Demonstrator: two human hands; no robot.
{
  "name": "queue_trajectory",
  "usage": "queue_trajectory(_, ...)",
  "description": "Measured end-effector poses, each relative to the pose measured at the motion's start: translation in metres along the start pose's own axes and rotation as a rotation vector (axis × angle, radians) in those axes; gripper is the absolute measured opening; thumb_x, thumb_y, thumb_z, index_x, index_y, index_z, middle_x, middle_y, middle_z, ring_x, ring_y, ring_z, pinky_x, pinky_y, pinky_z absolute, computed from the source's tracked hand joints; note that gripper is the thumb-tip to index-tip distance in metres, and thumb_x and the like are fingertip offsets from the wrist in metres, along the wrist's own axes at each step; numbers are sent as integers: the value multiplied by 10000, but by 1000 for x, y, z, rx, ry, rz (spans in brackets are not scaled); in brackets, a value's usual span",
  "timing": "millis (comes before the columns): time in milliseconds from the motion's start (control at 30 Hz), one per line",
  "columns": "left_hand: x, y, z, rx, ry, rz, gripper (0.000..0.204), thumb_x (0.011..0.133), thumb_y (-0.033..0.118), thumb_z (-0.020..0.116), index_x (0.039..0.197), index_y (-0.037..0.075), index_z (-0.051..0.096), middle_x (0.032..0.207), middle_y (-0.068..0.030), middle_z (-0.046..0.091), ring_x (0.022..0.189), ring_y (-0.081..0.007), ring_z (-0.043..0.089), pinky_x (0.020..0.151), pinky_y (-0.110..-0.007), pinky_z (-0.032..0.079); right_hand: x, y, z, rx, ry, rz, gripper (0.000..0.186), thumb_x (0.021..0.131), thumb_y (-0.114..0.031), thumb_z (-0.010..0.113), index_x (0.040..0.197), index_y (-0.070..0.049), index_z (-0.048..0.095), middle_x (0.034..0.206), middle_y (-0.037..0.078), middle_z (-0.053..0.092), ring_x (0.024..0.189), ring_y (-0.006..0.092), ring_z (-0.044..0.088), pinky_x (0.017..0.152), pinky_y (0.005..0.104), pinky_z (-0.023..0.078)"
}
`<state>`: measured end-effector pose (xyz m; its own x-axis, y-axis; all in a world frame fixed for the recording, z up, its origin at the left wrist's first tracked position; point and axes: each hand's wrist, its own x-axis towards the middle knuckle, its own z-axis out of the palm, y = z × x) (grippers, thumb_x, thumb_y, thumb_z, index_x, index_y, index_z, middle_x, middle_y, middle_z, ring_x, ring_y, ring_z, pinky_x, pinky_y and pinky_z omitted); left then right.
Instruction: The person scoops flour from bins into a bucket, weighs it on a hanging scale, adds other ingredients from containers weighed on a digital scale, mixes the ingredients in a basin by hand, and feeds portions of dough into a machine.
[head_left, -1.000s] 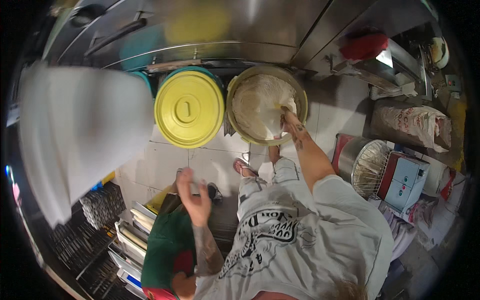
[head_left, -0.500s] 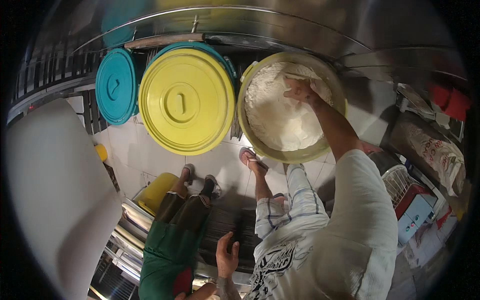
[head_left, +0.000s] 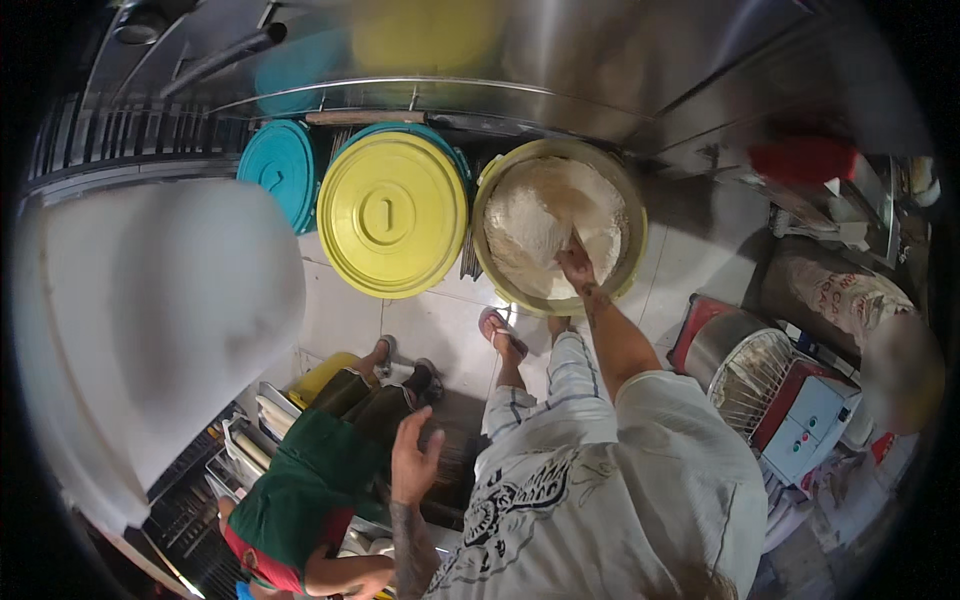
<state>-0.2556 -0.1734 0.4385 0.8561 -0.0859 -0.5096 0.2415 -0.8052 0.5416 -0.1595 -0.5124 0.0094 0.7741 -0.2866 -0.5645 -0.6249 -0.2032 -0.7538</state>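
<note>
My right hand (head_left: pixel 575 267) reaches down into a round yellowish tub (head_left: pixel 640 235) that holds white flour (head_left: pixel 525 222). Its fingers are closed around something at the flour's surface. Only a thin, pale, flour-coloured edge of that thing shows past the fingers, so its kind is unclear. Heaped flour lies to the left of the hand, and a lower, smoother patch is beside it. My left hand (head_left: pixel 414 458) is raised by my left side, away from the tub. Its fingers and thumb are apart, and nothing is in it.
Left of the tub stand a yellow-lidded bin (head_left: pixel 395 215) and a teal-lidded bin (head_left: pixel 278 175). A person in green (head_left: pixel 325 465) is close on my left. At right are a steel mixer bowl with wire guard (head_left: pixel 750 370), a control box (head_left: pixel 812 425) and a sack (head_left: pixel 830 285).
My right hand has moved from the tub's far side toward its near side, through the flour. My left hand remains raised. The view has shifted, showing more of the right side.
</note>
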Motion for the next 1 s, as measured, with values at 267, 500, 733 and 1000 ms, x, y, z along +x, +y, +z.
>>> queue_trajectory(267, -3, -8, -50, 76, 37, 266, 382, 900, 86, 670, 1269, 29, 586, 1232, -163, 617, 1157, -336, 588, 982, -402, 474, -78, -19, -34, 701, 26, 308, 546, 848, -62, 562, 1392, -112, 544, 1001, 24, 643, 881, 165, 584, 838, 299, 487)
queue_trajectory(500, -8, -44, -143, -122, 442, 496, 385, 935, -5, 605, 1313, -18, 532, 1347, -154, 555, 1290, -272, 495, 1104, -395, 360, -161, -64, -108, 877, -22, -40, 460, 867, -60, 510, 1318, -85, 598, 1059, -2, 649, 921, 111, 562, 830, 264, 436)
queue_trajectory(733, -12, 17, -269, 9, 1209, 875, 475, 904, 9, 655, 1357, -8, 510, 1421, -202, 464, 1353, -344, 419, 1123, -425, 337, -307, -213, -212, 869, 90, -273, 329, 896, -136, 531, 1200, -68, 636, 1002, -12, 664, 796, 99, 581, 694, 261, 455)
queue_trajectory(1000, -28, 79, -326, 414, 1172, 845, 735, 819, 341, 761, 1444, 88, 469, 1484, -212, 387, 1347, -369, 411, 1140, -569, 259, -426, -441, -289, 845, 107, -520, 257, 873, -251, 559, 1007, -51, 648, 887, 23, 684, 802, 163, 674, 722, 306, 539)
